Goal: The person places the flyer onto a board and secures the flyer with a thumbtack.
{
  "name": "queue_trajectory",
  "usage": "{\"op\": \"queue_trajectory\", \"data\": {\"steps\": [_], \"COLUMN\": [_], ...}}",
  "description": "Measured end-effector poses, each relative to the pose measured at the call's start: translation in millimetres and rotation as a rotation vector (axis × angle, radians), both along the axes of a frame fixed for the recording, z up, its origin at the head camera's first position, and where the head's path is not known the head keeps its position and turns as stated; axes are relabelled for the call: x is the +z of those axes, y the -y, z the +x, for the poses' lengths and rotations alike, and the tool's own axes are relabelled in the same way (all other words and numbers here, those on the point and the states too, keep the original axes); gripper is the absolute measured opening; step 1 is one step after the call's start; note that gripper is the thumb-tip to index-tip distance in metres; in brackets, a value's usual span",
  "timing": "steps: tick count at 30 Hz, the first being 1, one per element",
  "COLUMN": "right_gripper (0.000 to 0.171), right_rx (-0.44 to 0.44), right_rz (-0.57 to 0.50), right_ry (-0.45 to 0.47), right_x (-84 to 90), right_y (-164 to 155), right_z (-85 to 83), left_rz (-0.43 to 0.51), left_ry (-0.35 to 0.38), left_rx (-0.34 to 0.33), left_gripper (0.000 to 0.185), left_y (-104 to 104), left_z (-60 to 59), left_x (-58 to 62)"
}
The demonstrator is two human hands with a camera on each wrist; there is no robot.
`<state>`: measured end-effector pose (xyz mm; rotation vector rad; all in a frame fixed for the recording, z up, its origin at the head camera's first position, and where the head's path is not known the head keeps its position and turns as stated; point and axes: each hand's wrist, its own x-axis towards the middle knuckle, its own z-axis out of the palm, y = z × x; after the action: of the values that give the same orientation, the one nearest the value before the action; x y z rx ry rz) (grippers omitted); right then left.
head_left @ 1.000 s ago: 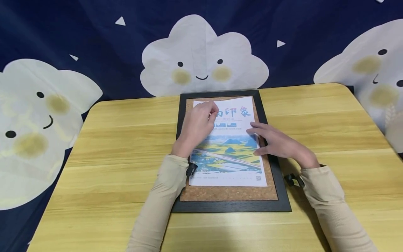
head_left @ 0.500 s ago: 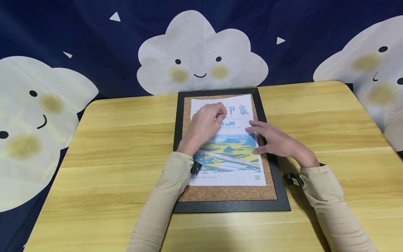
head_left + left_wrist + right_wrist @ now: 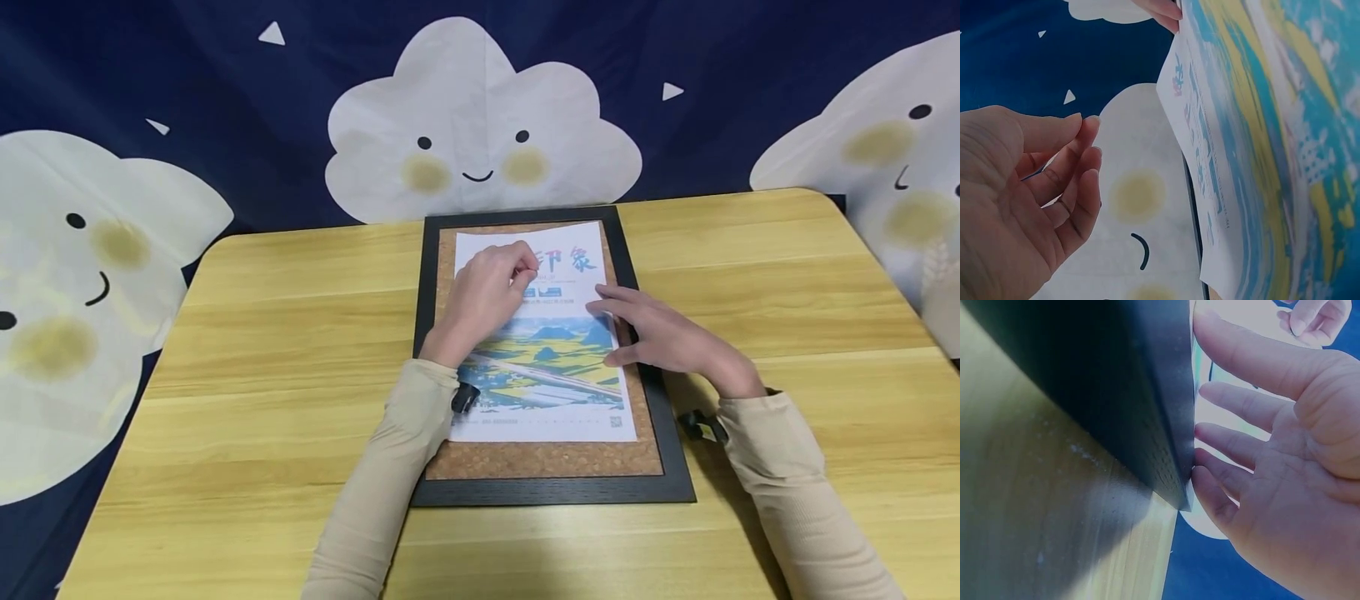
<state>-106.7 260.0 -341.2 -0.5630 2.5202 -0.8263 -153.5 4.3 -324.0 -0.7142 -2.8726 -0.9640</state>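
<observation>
A white printed poster [image 3: 551, 421] with blue and yellow hills lies on a cork board [image 3: 540, 461] in a black frame [image 3: 555, 492]. Over its upper part is my left hand [image 3: 483, 296], thumb and index fingertips meeting and the other fingers curled. In the left wrist view nothing shows between those fingertips [image 3: 1088, 125], and the poster's top edge curves up from the frame. My right hand [image 3: 667, 337] reaches over the frame's right side, its fingers spread and lightly bent, fingertips on the poster's right edge. The right wrist view shows these fingers [image 3: 1235, 403] beside the black frame.
The board lies on a yellow wood-grain table [image 3: 262, 375], near its back edge. Behind hangs a dark blue curtain [image 3: 247, 108] with white smiling clouds. Both forearms, in beige sleeves [image 3: 390, 467], come from the front, with small black devices at the wrists.
My left hand has moved a little to the right over the poster's heading, then stayed nearly still. My right hand has kept its place at the right edge. The head view has shifted slightly.
</observation>
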Motion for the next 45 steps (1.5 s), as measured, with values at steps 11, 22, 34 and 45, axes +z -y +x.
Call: {"op": "queue_trajectory", "data": {"steps": [11,22,34,45], "right_gripper": [0.070,0.069,0.068,0.069], "right_rx": [0.002,0.012,-0.017,-0.021], "right_rz": [0.002,-0.015,-0.020,-0.026], "right_ry": [-0.002,-0.002,0.020,0.013], "right_x": [0.3,-1.0,1.1,0.5], "right_y": [-1,0,-1,-2], "right_z": [-0.4,-0.1,0.9,1.5], "left_rz": [-0.008,-0.069,-0.031,0.090], "left_ry": [0.048,0.046,0.157,0.334], "left_rx": [-0.047,-0.079,0.047,0.105], "left_gripper": [0.008,0.009,0.007,0.014], "left_y": [-3,-9,-4,0], "left_z": [-1.9,-5.1,-50.3,-78.8], "left_x": [-3.2,-10.2,2.7,-11.3]}}
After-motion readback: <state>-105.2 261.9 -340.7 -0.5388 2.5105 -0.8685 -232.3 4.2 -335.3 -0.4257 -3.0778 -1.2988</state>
